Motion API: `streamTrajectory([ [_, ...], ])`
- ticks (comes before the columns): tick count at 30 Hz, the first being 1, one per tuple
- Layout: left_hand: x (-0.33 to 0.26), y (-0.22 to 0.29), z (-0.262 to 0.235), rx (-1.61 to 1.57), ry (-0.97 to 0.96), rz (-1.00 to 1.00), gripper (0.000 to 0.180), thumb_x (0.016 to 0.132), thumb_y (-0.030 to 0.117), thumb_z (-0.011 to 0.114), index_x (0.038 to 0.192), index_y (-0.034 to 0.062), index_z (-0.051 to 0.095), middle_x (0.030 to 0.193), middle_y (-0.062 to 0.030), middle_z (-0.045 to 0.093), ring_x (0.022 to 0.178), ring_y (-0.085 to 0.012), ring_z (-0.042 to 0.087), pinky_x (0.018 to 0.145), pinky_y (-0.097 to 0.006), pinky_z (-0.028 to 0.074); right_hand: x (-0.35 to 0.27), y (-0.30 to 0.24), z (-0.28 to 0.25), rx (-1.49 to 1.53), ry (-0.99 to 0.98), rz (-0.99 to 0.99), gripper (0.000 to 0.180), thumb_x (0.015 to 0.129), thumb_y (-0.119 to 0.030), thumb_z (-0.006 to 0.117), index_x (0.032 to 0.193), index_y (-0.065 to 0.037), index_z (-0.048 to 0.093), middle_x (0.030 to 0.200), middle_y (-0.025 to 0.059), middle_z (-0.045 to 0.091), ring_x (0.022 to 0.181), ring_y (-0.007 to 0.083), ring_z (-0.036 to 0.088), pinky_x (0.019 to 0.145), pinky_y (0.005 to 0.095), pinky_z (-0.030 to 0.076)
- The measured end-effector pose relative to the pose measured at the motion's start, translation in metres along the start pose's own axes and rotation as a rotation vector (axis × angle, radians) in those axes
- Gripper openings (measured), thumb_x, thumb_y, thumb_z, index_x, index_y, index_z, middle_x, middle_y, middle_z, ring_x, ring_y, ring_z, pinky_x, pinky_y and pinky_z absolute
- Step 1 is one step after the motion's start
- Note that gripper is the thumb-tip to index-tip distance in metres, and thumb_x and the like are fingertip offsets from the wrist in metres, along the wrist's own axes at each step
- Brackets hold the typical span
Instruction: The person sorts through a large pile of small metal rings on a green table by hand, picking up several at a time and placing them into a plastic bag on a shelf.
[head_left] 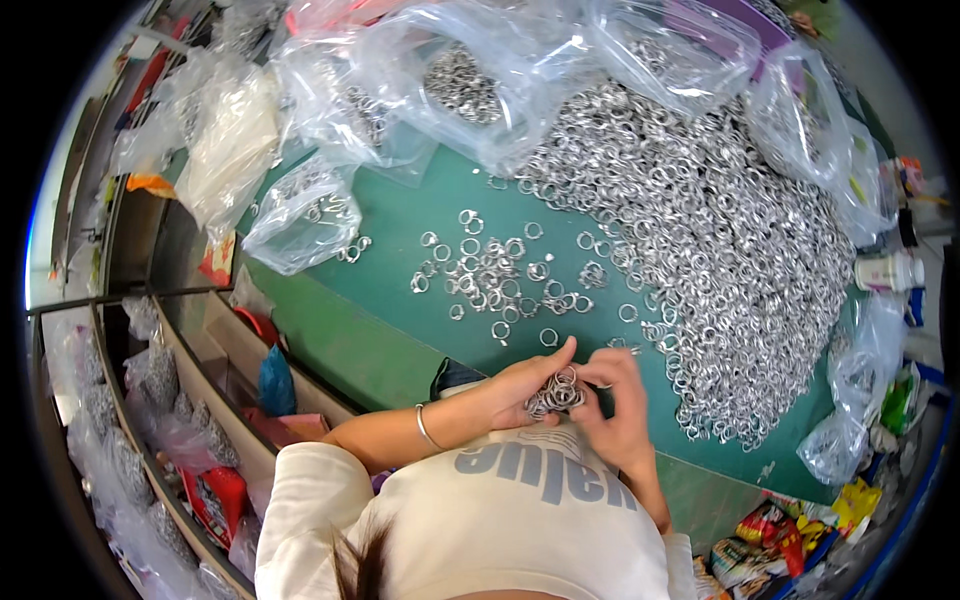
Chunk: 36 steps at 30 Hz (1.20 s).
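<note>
My left hand [517, 388] cups a bunch of small silver rings [554, 398] close to my body at the table's near edge. Against the same bunch, my right hand [617, 408] has its thumb and fingers bent and closed on a ring at its side; the fingertips are slightly blurred. Just beyond my hands, a loose scatter of silver rings [490, 278] lies on the green tabletop [385, 300]. A large heap of similar rings [710, 250] spreads over the right side of the table.
Clear plastic bags [480, 85] holding more metal pieces line the far edge. A smaller bag [305, 215] sits at the left of the table. Compartments with filled bags [165, 385] stand at far left. A white bottle [888, 271] and colourful packets [770, 540] are at right.
</note>
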<state>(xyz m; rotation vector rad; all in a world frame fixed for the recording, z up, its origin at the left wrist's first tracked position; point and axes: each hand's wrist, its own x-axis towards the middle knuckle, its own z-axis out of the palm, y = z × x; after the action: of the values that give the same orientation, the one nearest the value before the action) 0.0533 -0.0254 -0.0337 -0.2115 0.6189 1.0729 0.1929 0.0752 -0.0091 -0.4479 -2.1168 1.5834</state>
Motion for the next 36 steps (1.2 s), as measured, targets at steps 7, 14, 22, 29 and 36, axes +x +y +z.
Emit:
streamTrajectory([
  [7,-0.006,-0.009,-0.027,-0.135,-0.166,0.051,0.033,0.097,0.026,0.048,0.101,-0.0036,0.062,0.101,-0.0168,0.065,0.083,-0.0233,0.067,0.06,-0.03,0.059,0.014,0.005,0.003,0.189,-0.002,-0.045,0.014,0.08,0.005,0.057,0.092,-0.001,0.059,0.095,0.0121,0.061,0.089,0.0267,0.058,0.078,0.0365,0.045],
  [14,-0.019,-0.012,-0.037,-0.036,-0.254,0.094,0.03,0.088,0.018,0.055,0.102,-0.0077,0.063,0.099,-0.0215,0.064,0.088,-0.0261,0.066,0.067,-0.029,0.059,0.076,0.014,0.032,-0.532,-0.216,-0.099,0.056,0.071,-0.018,0.075,0.123,-0.01,0.055,0.132,0.0105,0.048,0.127,0.035,0.038,0.102,0.0508,0.028],
  [22,-0.036,-0.002,-0.041,0.326,-0.134,0.11,0.03,0.094,0.027,0.055,0.103,-0.0001,0.065,0.08,-0.004,0.062,0.068,-0.0075,0.057,0.047,-0.019,0.04,0.088,0.033,0.054,-0.751,-0.273,-0.18,0.027,0.071,-0.016,0.074,0.095,-0.009,0.064,0.113,0.0064,0.054,0.12,0.0316,0.043,0.102,0.0541,0.026],
  [29,-0.045,0.005,-0.041,0.364,-0.152,0.152,0.027,0.094,0.023,0.057,0.102,0.0002,0.067,0.086,-0.0014,0.06,0.067,-0.0047,0.051,0.05,-0.018,0.037,0.107,0.009,0.08,-0.607,-0.35,-0.173,0.035,0.071,-0.016,0.073,0.103,-0.007,0.062,0.114,0.0064,0.054,0.115,0.0319,0.046,0.098,0.0491,0.03],
  [36,-0.046,0.007,-0.053,0.474,-0.175,0.201,0.016,0.086,0.013,0.065,0.097,0.0021,0.069,0.078,0.0001,0.061,0.066,-0.0035,0.051,0.051,-0.018,0.037,0.084,0.036,0.069,-0.499,-0.268,-0.241,0.025,0.069,-0.004,0.071,0.094,-0.005,0.065,0.105,0.007,0.061,0.101,0.0285,0.055,0.086,0.0415,0.04],
])
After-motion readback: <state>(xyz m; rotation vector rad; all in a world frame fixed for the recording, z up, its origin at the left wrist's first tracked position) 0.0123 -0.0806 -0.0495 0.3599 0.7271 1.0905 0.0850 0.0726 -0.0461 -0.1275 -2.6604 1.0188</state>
